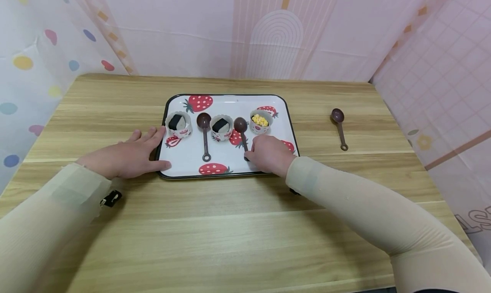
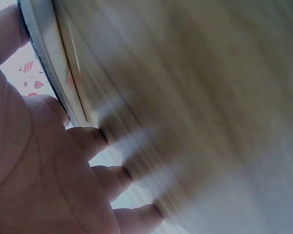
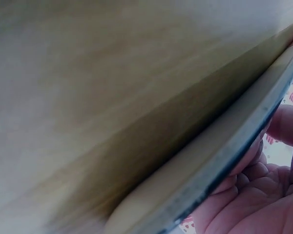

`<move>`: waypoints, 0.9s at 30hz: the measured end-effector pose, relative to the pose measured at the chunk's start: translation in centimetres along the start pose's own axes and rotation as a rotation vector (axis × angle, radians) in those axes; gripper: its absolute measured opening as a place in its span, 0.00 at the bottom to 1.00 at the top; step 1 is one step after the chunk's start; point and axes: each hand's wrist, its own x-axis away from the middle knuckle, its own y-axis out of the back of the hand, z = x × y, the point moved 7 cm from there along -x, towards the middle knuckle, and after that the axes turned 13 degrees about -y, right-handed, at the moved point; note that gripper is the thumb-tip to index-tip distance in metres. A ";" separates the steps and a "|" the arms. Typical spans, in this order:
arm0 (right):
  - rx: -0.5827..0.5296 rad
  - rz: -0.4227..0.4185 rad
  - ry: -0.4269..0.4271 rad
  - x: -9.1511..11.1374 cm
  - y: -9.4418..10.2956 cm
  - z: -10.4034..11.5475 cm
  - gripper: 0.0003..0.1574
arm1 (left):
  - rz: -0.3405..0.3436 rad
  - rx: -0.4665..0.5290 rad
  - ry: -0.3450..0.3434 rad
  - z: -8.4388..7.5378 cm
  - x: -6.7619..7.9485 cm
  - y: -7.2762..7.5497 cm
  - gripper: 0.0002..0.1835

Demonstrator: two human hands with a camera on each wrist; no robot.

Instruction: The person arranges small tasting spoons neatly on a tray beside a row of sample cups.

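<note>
A white strawberry-print tray point(image 1: 188, 156) with a black rim lies on the table. My left hand point(image 1: 132, 154) rests at its left edge, fingers spread and thumb over the rim. My right hand point(image 1: 273, 153) reaches over the front rim and pinches the handle end of a brown measuring spoon point(image 1: 240, 124); its fingertips are hidden in the head view. A second brown measuring spoon point(image 1: 204, 133) lies between two paper cups, the left cup point(image 1: 183, 133) and the middle cup point(image 1: 223, 136), each holding a black-and-white rice ball. Beyond my right hand, the right cup point(image 1: 264, 129) holds yellow bits.
A third brown measuring spoon point(image 1: 339, 124) lies on the wooden table point(image 1: 215, 233), right of the tray. Patterned cloth point(image 1: 184, 33) hangs behind the table and along both sides.
</note>
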 end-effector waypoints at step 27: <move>-0.073 -0.305 -0.027 1.0 9.5 -12.9 0.23 | -0.004 -0.011 0.010 0.4 -0.2 -0.2 0.66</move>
